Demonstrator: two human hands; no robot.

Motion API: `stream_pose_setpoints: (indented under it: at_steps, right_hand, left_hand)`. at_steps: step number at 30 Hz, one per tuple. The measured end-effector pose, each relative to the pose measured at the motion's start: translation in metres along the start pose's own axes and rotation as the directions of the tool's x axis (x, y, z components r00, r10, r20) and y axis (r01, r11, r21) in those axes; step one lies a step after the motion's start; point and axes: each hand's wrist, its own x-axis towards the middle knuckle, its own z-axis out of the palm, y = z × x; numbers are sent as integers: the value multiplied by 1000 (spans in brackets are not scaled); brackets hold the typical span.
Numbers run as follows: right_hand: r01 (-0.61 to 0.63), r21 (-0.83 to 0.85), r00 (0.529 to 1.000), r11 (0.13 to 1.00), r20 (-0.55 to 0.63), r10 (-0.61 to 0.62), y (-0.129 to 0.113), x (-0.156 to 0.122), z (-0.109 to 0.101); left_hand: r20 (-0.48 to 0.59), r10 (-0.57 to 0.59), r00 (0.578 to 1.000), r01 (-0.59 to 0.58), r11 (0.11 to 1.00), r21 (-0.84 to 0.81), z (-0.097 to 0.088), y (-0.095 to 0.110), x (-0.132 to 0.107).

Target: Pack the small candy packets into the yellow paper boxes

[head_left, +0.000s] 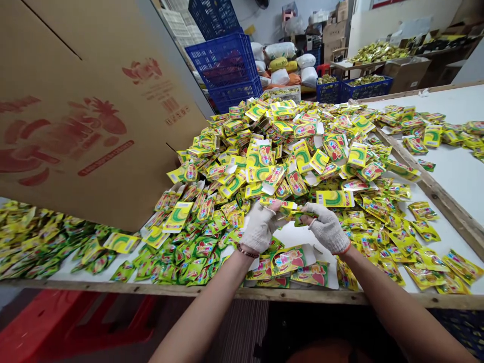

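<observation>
Both of my hands wear white knit gloves. My left hand [260,227] and my right hand [328,228] meet over the table's front and pinch, between them, a small yellow-green carton [290,206] with a sachet. A big heap of yellow-green cartons [280,151] rises just behind them. Loose green and yellow sachets [189,247] lie flat to the left and right [393,237]. An open flat carton [289,258] lies below my hands on the white tabletop [295,234].
A large printed cardboard box [83,106] leans over the table's left side. A wooden strip [434,194] divides off a second white table at right. Blue plastic crates [225,65], sacks and boxes stand behind. The table's wooden front edge [189,291] runs below.
</observation>
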Motion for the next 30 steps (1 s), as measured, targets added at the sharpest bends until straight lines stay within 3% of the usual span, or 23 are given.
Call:
stream_pose_setpoints:
  at_steps: [2,4,6,7,9,11,12,14,15,16,17,19,20,22,24,25,27,30]
  right_hand:
    - [-116,15,993,993,6,116,5,3,-4]
    - [-181,9,984,984,10,180,8,6,-9]
    - [-143,-8,989,990,47,144,7,7,-13]
    - [-92,-11,991,996,93,93,5,6,-14]
    - [20,-3,977,1000,212,-19,-1,3,-14]
    - [114,2,947,993,301,-109,-7,-1,-12]
    - [152,0,937,988,317,-144,-10,-2,-11]
    - [200,-4,930,980,315,-188,-11,-3,-10]
    - [207,-2,931,978,306,-197,-11,-3,-10]
    - [203,4,935,979,297,-195,-9,-2,-11]
    - [187,12,940,982,289,-182,-7,-1,-13]
    - [114,39,959,993,256,-120,-2,1,-17]
    - [59,53,972,997,226,-70,1,2,-20]
    - [-67,59,988,996,141,59,5,4,-24]
    - [-164,47,985,985,56,162,6,4,-25]
    - [-188,35,982,981,29,187,6,5,-24]
    - [-186,6,982,983,12,186,6,6,-20]
    - [-127,-51,990,991,50,130,7,7,-14]
  left_hand:
    - [-53,130,990,-110,954,277,-8,-2,-6]
    - [-34,384,923,-294,757,584,-18,6,-13]
    - [131,514,848,-437,538,721,-27,23,-19]
    - [216,491,844,-477,502,721,-30,33,-20]
    - [326,316,891,-453,585,673,-35,51,-19]
    - [392,42,919,-299,722,624,-37,62,-11]
    - [434,-117,893,-197,766,612,-38,64,-6]
    - [527,-383,759,-27,790,613,-39,62,3]
    - [559,-458,691,13,782,623,-39,59,7]
    - [577,-486,657,12,771,637,-39,56,9]
    - [580,-472,665,-34,756,654,-39,52,9]
    - [556,-346,756,-217,669,711,-40,45,5]
    - [526,-252,813,-315,569,759,-40,41,2]
    - [446,-38,894,-421,266,867,-39,34,-5]
    - [387,136,912,-387,-33,922,-37,25,-13]
    - [374,181,909,-355,-131,926,-36,21,-16]
    - [385,198,902,-343,-214,915,-32,13,-21]
    - [464,180,868,-420,-235,877,-26,5,-28]
